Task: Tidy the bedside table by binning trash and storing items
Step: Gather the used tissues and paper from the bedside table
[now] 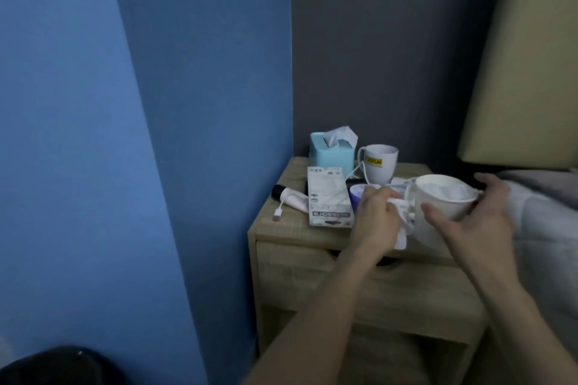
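On the wooden bedside table (281,228) my right hand (478,212) wraps around a white cup (444,200) with crumpled tissue inside it. My left hand (375,216) is closed on a wad of white tissue (402,228) just left of that cup. Behind my hands stand a white mug with a yellow label (380,166) and a light blue tissue box (331,151). A white scissors package (328,200) lies flat in the middle, with a purple tub (359,192) partly hidden behind my left hand.
A pink tube with a black cap (289,195) and a white cable end (278,214) lie at the table's left. A black bin (59,366) sits at the lower left by the blue wall. The bed (544,206) and headboard (525,72) are on the right. A drawer front (294,269) lies below the tabletop.
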`<state>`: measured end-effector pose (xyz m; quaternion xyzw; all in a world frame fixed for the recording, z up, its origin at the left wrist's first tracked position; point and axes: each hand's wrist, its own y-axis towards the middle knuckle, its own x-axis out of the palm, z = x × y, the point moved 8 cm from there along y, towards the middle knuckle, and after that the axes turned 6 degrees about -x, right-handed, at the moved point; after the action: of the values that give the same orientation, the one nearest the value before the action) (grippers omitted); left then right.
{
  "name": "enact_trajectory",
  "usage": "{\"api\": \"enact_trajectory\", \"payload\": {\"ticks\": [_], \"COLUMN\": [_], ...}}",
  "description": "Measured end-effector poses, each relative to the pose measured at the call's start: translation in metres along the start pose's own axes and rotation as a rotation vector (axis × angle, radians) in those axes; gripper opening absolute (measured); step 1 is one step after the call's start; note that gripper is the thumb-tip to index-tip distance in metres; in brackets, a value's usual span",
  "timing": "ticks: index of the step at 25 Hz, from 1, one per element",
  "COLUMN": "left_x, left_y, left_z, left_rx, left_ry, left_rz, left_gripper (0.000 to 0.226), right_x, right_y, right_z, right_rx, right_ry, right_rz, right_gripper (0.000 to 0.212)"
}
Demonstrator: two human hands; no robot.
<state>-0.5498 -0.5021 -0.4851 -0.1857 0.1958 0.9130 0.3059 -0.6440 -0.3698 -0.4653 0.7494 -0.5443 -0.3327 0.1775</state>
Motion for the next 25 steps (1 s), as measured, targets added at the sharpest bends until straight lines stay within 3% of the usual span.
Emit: {"api": "enact_trajectory", "payload": {"ticks": [3,5,7,9,13,15,18,20,23,25], "left_x": [0.04,0.042,0.044,0.059,0.073,0.067,0.066,0.081,0.091,0.097], "left_y": [0.003,0.009,0.023,0.033,0.037,0.025,-0.016,-0.026,-0.005,0.01], "left_z": [-0.023,-0.035,-0.049,-0.056,-0.046,-0.042,-0.031,-0.04,-0.038,-0.04], "left_rx": [-0.11,-0.122,-0.136,-0.126,-0.063,-0.021,0.265,0.365,0.338,0.265], "left_ry": [0.101,0.061,0.102,0.097,0.288,0.211,0.278,0.448,0.539,0.588], "left_rz": [-0.229,-0.118,0.024,-0.006,-0.04,0.006,0.159,0.128,0.041,-0.123], "left_gripper": [0.036,0.018,0.023,0.019,0.042,0.054,0.045,0.033,0.045,0.049], "right_x": [0.01,0.015,0.022,0.032,0.039,0.033,0.015,0.025,0.044,0.05], "right_y": [0.004,0.003,0.006,0.008,0.008,0.0,-0.028,-0.053,-0.064,-0.064], "right_z": [0.026,0.039,0.058,0.079,0.102,0.099,0.08,0.073,0.084,0.089], "right_rx": [0.092,0.125,0.142,0.162,0.205,0.216,0.045,-0.105,-0.125,-0.132], "right_ry": [-0.032,-0.038,-0.027,-0.039,-0.088,-0.077,-0.159,-0.221,-0.353,-0.475], "right_rz": [-0.024,-0.032,-0.032,-0.057,-0.144,-0.127,0.05,0.009,-0.135,-0.18], "right_gripper": [0.088,0.091,0.093,0.092,0.085,0.089,0.076,0.059,0.054,0.063]}}
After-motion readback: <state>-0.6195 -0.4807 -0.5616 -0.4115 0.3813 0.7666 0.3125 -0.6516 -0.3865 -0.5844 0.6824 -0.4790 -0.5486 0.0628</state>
